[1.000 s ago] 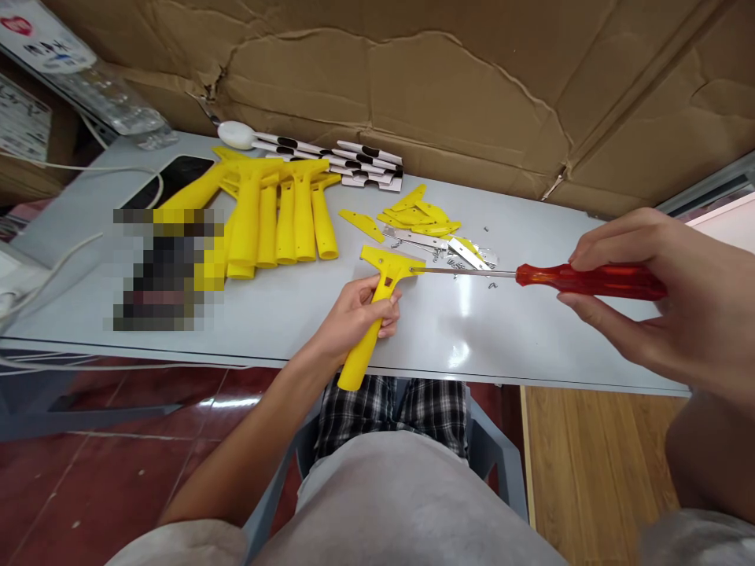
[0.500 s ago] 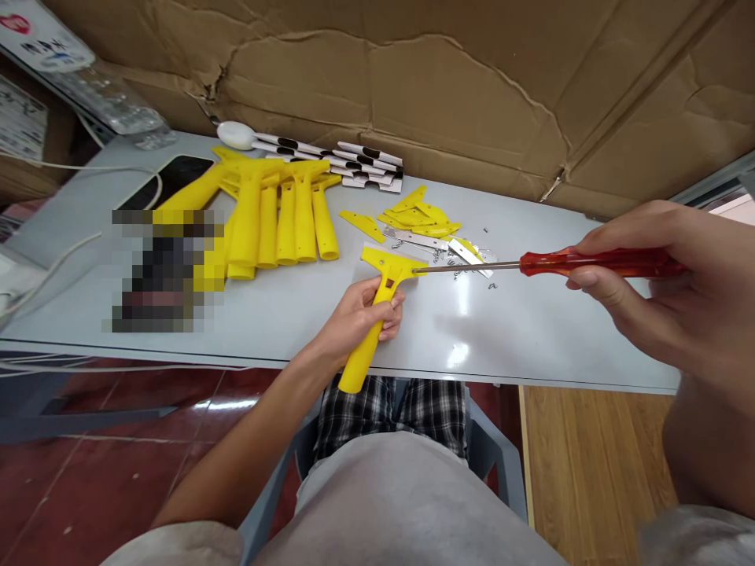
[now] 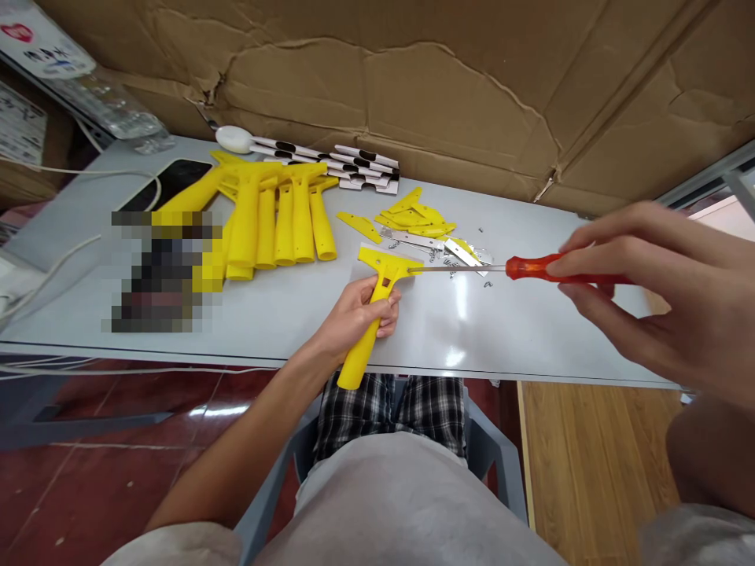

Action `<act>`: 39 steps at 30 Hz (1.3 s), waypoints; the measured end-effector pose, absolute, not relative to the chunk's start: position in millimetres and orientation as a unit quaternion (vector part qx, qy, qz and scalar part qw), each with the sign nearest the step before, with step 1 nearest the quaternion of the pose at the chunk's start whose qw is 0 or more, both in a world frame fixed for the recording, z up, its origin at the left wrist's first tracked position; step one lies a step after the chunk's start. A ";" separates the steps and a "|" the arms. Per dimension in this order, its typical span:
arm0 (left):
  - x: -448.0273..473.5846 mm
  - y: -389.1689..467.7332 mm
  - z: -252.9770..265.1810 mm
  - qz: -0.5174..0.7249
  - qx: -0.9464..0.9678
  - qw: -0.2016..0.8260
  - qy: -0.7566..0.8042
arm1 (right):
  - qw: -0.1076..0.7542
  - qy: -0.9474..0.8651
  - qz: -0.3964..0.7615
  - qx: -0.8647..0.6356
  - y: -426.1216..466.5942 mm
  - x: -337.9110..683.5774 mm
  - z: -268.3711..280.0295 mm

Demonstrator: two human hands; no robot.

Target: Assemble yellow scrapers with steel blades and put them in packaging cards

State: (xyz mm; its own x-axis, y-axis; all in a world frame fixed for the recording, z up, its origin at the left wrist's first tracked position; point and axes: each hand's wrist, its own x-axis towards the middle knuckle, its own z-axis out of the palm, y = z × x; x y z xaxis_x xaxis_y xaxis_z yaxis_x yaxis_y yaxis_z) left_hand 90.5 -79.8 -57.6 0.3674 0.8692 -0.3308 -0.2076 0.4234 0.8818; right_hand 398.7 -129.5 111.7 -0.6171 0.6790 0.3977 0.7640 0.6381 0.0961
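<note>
My left hand (image 3: 366,310) is closed around the handle of a yellow plastic scraper (image 3: 359,358) above the table's front edge. Its wide head points away from me, with a thin pale strip along the far edge. In my right hand (image 3: 637,275) is a screwdriver (image 3: 531,268) with a red see-through handle, pinched between thumb and fingers. The long shaft runs left, and its tip meets the right side of the scraper head. Behind the head lie loose yellow plates (image 3: 418,216), metal blades (image 3: 463,255) and small screws (image 3: 451,266).
Several yellow scraper handles (image 3: 265,224) are grouped at the left, beside a dark phone (image 3: 177,181). Checkered-looking strips (image 3: 366,169) and a white spoon (image 3: 234,140) lie along the cardboard (image 3: 448,102) at the back. A plastic bottle (image 3: 118,110) and white cable (image 3: 76,167) are far left.
My right hand's fingers have shifted and opened somewhat around the red handle, which looks turned. The screwdriver tip stays at the scraper head, and my left hand keeps its grip.
</note>
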 end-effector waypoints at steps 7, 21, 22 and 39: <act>90.5 -79.9 -59.7 0.368 0.397 0.728 0.421 | 0.162 -0.890 -0.138 -0.404 -127.8 396.8 108.5; 86.7 -78.0 -62.3 0.358 0.400 0.745 0.396 | 0.203 -0.882 -0.128 -0.404 -134.3 390.8 110.2; 86.9 -78.1 -62.2 0.358 0.402 0.744 0.396 | 0.209 -0.888 -0.118 -0.393 -134.2 390.3 110.6; 89.6 -77.4 -64.3 0.363 0.401 0.738 0.404 | 0.186 -0.906 -0.112 -0.364 -134.3 384.5 110.6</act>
